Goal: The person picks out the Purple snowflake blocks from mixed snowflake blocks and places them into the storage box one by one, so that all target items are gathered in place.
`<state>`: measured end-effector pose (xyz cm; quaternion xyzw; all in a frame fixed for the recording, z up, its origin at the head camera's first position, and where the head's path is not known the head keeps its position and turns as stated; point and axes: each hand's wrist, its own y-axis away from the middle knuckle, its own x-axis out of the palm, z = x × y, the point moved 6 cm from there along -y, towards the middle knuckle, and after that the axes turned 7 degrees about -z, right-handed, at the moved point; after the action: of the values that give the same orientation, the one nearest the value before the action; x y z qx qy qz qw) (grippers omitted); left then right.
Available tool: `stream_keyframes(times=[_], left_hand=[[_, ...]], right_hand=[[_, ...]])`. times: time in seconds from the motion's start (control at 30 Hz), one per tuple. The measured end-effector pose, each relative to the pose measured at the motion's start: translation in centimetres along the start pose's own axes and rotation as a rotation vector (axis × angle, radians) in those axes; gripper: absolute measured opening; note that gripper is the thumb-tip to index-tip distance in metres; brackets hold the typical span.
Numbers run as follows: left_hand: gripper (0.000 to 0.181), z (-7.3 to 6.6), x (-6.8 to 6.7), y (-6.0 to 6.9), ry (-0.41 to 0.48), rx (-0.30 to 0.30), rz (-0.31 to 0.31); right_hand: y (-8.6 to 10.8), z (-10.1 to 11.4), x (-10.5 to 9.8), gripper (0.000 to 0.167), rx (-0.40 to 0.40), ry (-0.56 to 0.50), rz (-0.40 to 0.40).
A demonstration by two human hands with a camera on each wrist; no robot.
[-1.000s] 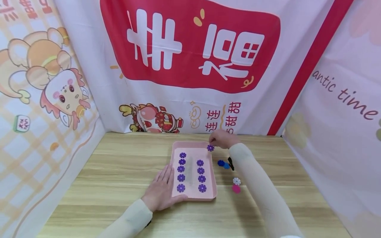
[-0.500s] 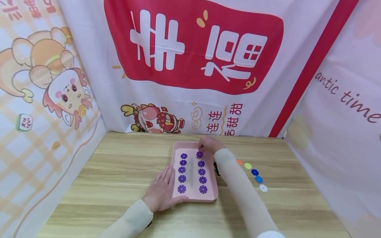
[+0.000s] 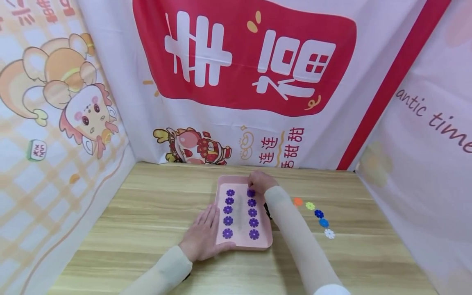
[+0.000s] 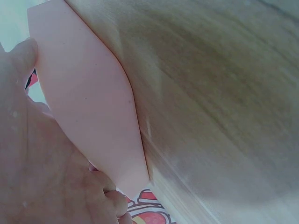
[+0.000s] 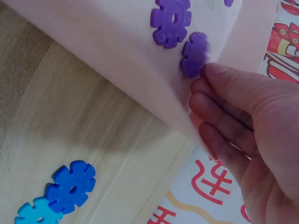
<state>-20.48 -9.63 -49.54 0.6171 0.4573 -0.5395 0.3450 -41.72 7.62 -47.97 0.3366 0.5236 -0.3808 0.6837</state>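
Observation:
A pink tray point(image 3: 243, 247) lies on the table with two columns of purple notched plastic discs, one on the left point(image 3: 228, 209) and one on the right point(image 3: 252, 212). At its far right corner my right hand point(image 3: 262, 182) pinches the edge of the farthest purple disc point(image 5: 194, 53) between thumb and index finger. In the right wrist view that disc is low over or on the tray floor; which one I cannot tell. Straight fingers of my left hand point(image 3: 200, 237) rest along the tray's left side, with the thumb at the near corner. The left wrist view shows the tray's outer wall point(image 4: 88, 93).
Right of my forearm, loose discs lie in a curved line: orange point(image 3: 298, 201), yellow point(image 3: 309, 206), dark blue point(image 3: 318, 214), light blue point(image 3: 324, 223) and white point(image 3: 330, 233). A printed cloth point(image 3: 243, 139) hangs behind the table. My right sleeve covers part of the tabletop.
My right hand has carried the purple disc left, from over the tray's right rim to the top of the right column. Orange and yellow discs have come into view. The left hand stays put.

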Motion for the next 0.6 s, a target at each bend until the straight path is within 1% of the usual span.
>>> stream_keyframes(times=[0.1,0.13,0.2,0.23,0.3,0.43,0.53,0.6], left_hand=[[0.117,-0.1,-0.1,-0.1,-0.004,0.002,0.002],[0.118,-0.1,-0.1,-0.1,-0.008,0.0,0.001],[0.119,-0.1,-0.2,-0.2,-0.014,-0.005,0.001],[0.119,-0.1,-0.3,-0.2,-0.007,-0.011,0.001],[0.12,0.0,-0.4,-0.1,0.007,-0.022,0.007],[0.122,0.4,-0.5,0.0,0.057,-0.045,0.019],[0.124,0.7,-0.5,0.0,0.089,-0.059,0.027],[0.124,1.0,-0.5,0.0,0.113,-0.07,0.036]], right_hand=[[0.3,-0.2,-0.4,0.007,0.024,0.007,-0.01],[0.4,-0.2,-0.6,0.007,0.027,0.014,-0.015],[0.9,-0.3,-1.4,0.007,0.046,-0.008,-0.023],[1.1,-0.2,-1.7,0.007,0.039,-0.004,-0.022],[1.7,-0.1,-2.5,0.007,0.014,0.003,-0.021],[2.8,0.2,-3.9,0.01,-0.098,0.066,-0.004],[4.1,0.4,-4.8,0.016,-0.137,0.093,0.014],[5.2,0.4,-5.2,0.024,-0.133,0.105,0.024]])
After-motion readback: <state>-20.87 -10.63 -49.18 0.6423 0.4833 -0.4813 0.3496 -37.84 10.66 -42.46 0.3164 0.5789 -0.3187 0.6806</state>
